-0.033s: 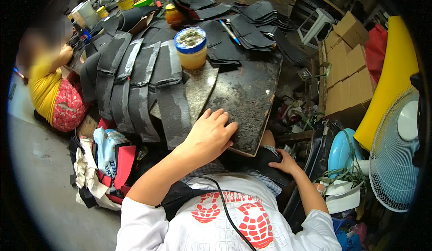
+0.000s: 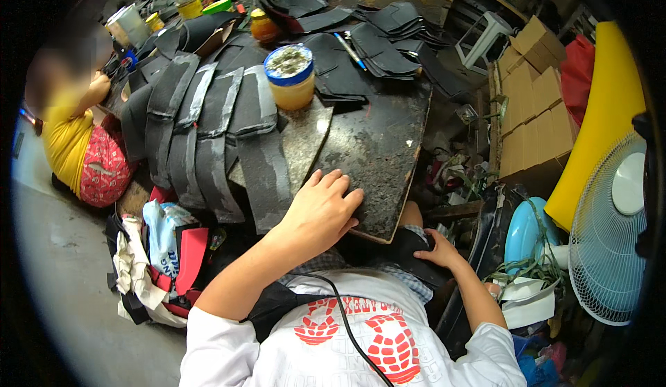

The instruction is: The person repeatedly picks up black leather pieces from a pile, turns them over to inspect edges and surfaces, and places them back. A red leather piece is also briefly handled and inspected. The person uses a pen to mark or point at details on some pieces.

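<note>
My left hand (image 2: 322, 203) lies on the near edge of the dark, worn table (image 2: 378, 168), its fingers stretched out and nothing in it. Close to its fingertips is a black flat piece (image 2: 262, 179) with a grey band. Down at my lap, my right hand (image 2: 438, 249) rests against a black piece (image 2: 395, 249), thumb and forefinger apart; its other fingers are partly hidden. Overlapping black pieces (image 2: 208, 102) with pale grey strips fan out left of a blue-rimmed jar (image 2: 290, 78) of yellowish stuff. That jar stands on a speckled grey slab (image 2: 305, 127).
Stacked black pieces (image 2: 381, 50) and a blue pen (image 2: 352, 52) lie farther back, near an orange jar (image 2: 263, 26). A person in yellow (image 2: 73, 144) sits at left. Cartons (image 2: 538, 123), a yellow roll (image 2: 603, 109) and a fan (image 2: 610, 234) line the right; a scrap-filled bag (image 2: 163, 248) stands lower left.
</note>
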The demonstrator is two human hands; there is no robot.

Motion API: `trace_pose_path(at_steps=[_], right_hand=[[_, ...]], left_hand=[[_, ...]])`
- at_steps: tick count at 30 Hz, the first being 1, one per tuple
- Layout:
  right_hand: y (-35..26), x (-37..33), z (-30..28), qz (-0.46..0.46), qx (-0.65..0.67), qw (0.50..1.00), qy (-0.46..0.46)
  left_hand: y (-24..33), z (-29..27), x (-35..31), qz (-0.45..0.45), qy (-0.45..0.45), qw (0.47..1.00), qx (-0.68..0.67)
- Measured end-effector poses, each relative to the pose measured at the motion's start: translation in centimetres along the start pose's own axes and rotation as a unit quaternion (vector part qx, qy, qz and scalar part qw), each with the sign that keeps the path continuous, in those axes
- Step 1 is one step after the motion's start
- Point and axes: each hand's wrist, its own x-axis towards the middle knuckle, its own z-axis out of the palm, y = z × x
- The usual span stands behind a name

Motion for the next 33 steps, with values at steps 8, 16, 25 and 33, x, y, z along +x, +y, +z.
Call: trace_pose_path(at_steps=[8, 16, 25, 33], right_hand=[[-4.4, -1.0, -2.2, 0.076, -0.053, 0.994, -0.058], [-2.2, 0.3, -3.4, 0.008, -0.038, 0.996, -0.075], [-11.9, 4.6, -13.3, -0.250, 0.173, 0.940, 0.156], [-31.7, 25.7, -29.8, -0.187, 0.442, 0.788, 0.385]], left_hand=[[1.3, 1.9, 2.2, 0.097, 0.056, 0.989, -0.098], [-0.3, -0.4, 6.5, 0.137, 0.071, 0.984, -0.089], [1.2, 3.2, 5.5, 0.082, 0.030, 0.990, -0.112], [1.9, 3.9, 5.1, 0.053, 0.066, 0.993, -0.079]])
